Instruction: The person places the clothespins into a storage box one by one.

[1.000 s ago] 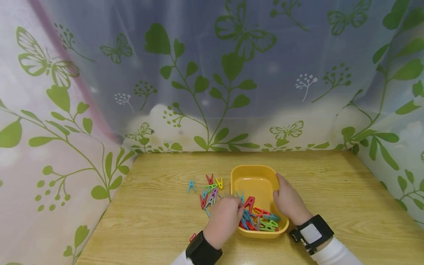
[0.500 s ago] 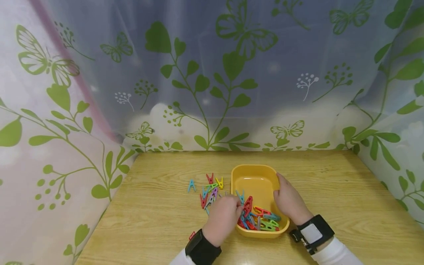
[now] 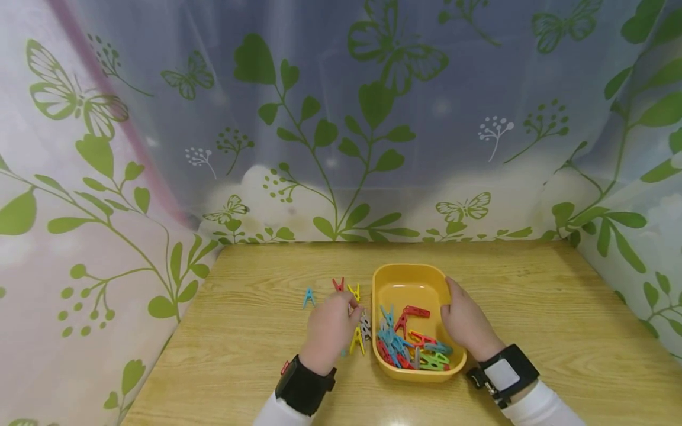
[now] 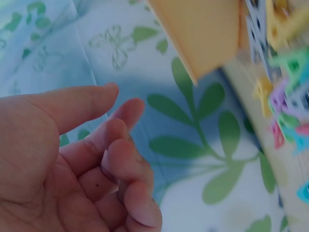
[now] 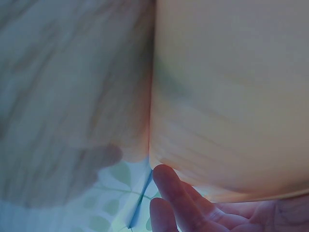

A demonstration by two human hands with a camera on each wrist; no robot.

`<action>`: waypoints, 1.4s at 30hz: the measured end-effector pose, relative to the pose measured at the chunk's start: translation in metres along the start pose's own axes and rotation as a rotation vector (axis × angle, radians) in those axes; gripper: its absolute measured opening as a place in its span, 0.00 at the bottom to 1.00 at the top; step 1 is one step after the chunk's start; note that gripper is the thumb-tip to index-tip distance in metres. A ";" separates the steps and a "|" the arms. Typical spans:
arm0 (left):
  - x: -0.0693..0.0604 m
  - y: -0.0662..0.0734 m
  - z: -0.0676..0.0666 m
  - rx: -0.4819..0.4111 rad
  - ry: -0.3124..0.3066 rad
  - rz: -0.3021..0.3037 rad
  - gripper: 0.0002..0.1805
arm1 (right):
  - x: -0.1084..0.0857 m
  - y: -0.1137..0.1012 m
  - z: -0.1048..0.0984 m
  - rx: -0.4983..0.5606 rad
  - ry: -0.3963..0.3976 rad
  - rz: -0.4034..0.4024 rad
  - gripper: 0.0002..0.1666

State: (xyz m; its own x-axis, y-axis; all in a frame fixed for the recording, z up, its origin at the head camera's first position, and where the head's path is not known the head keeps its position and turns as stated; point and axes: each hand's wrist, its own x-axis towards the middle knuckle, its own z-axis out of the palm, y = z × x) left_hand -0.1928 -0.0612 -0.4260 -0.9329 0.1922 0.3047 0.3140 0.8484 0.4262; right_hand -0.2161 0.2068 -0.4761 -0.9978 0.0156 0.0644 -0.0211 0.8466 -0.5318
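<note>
My left hand [image 3: 331, 331] hovers over the clothespins on the table, left of a yellow bin [image 3: 410, 269]. In the left wrist view its fingers [image 4: 130, 164] are loosely bent, thumb apart, holding nothing. A yellow clothespin [image 3: 357, 342] and a grey clothespin [image 3: 365, 325] lie beside the bin; the hand hides others. My right hand [image 3: 470, 324] grips the bin's right wall, its fingers [image 5: 174, 193] under the bin's side in the right wrist view. Inside, red, blue and green clothespins [image 3: 394, 343] are heaped toward the near end; a red clothespin [image 3: 417, 311] lies above the heap.
A blue clothespin [image 3: 309, 297], a red clothespin [image 3: 338, 284] and another yellow clothespin [image 3: 354, 291] lie left of the bin on the wooden table [image 3: 240, 331]. A leaf-patterned curtain [image 3: 298, 177] stands behind the table and along both sides.
My left hand has moved left, from over the bin's edge to the loose clothespins. The red clothespins by its fingertips now rest in the bin. My right hand has stayed on the bin.
</note>
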 end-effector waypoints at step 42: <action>0.042 -0.131 0.022 0.205 -0.111 -0.288 0.12 | 0.000 0.001 0.000 0.013 0.015 -0.041 0.36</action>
State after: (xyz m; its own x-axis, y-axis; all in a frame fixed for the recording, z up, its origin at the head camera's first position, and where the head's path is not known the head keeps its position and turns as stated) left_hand -0.2770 -0.1538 -0.4878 -0.9949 -0.0263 0.0977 0.0041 0.9544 0.2986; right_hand -0.2159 0.2078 -0.4771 -0.9950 -0.0115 0.0988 -0.0633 0.8396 -0.5396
